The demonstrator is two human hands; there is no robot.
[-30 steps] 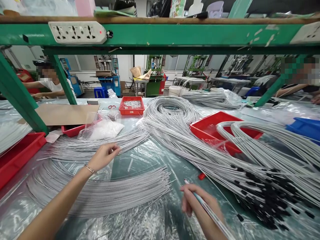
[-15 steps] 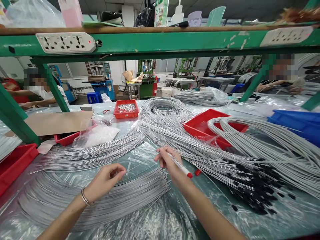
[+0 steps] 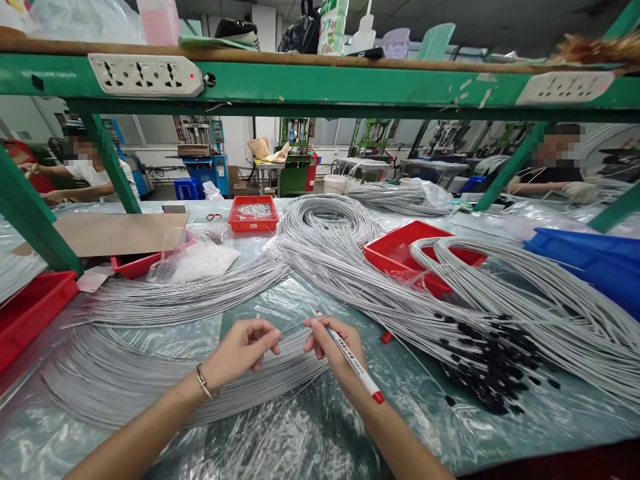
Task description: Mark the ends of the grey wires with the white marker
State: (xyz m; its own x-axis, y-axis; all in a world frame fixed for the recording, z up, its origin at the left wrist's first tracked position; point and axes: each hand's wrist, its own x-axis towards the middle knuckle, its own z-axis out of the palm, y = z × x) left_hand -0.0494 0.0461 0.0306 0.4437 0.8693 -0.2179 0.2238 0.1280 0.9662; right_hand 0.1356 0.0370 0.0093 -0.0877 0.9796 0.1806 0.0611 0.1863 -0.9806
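My right hand (image 3: 337,347) is closed around a white marker pen (image 3: 356,367) with a red end. Its tip points away from me, near my fingertips. My left hand (image 3: 247,350), wearing a bracelet at the wrist, pinches a thin grey wire (image 3: 293,327) that stretches toward the right fingertips. Below both hands lies a curved bundle of grey wires (image 3: 150,390). A second bundle (image 3: 190,293) rests just beyond it. To the right of my right hand is a small red cap (image 3: 387,337).
Grey cables with black ends (image 3: 500,367) spread at right, beside looped cables (image 3: 550,293). Red trays (image 3: 253,225) and a blue bin (image 3: 585,257) stand around. A green shelf beam (image 3: 310,87) crosses overhead. Two people sit beyond the bench.
My left hand has moved right, closer to my right hand. My right hand, still holding the marker, has come slightly down and nearer. The camera view has shifted a little.
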